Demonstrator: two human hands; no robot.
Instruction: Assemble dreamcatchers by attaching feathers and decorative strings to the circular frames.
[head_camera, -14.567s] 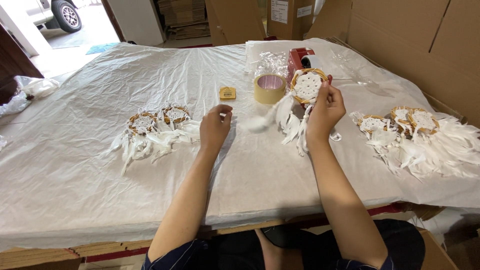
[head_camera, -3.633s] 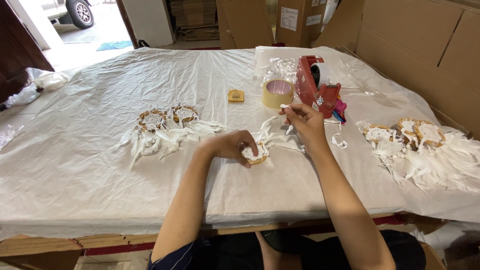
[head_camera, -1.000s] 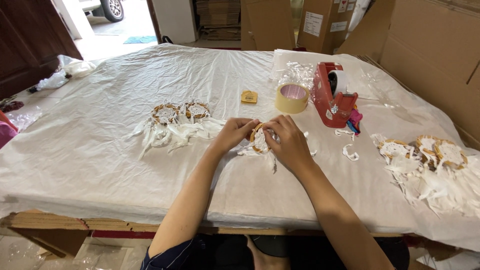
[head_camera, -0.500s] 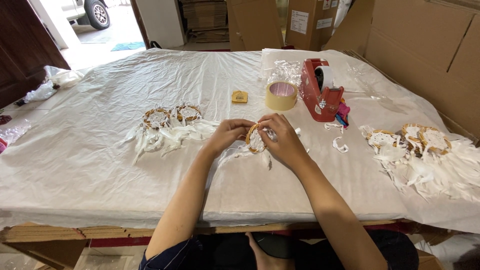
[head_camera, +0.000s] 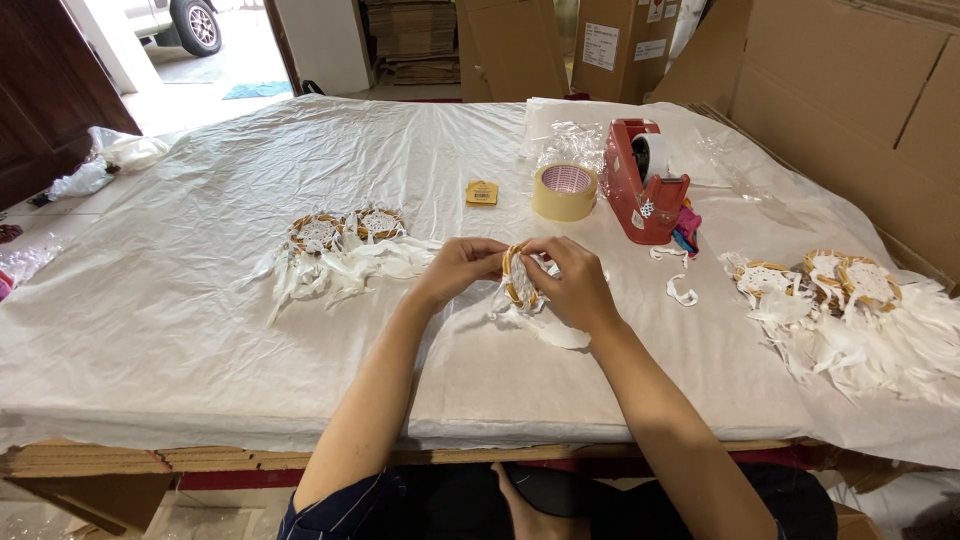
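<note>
Pinching one small dreamcatcher (head_camera: 520, 282) mid-table, left hand (head_camera: 458, 268) and right hand (head_camera: 574, 284) work above white sheeting (head_camera: 180, 330); cardboard boxes (head_camera: 850, 90) wall the far edge.

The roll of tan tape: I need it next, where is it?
In the head view the roll of tan tape lies flat on the white sheet, beyond both hands, just left of the red tape dispenser.

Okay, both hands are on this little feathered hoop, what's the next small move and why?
Probably keep the left hand steadying the hoop while the right hand works its rim. The hoop stands tilted between both hands, feathers trailing on the white sheet, so letting go would likely drop it flat.
</note>
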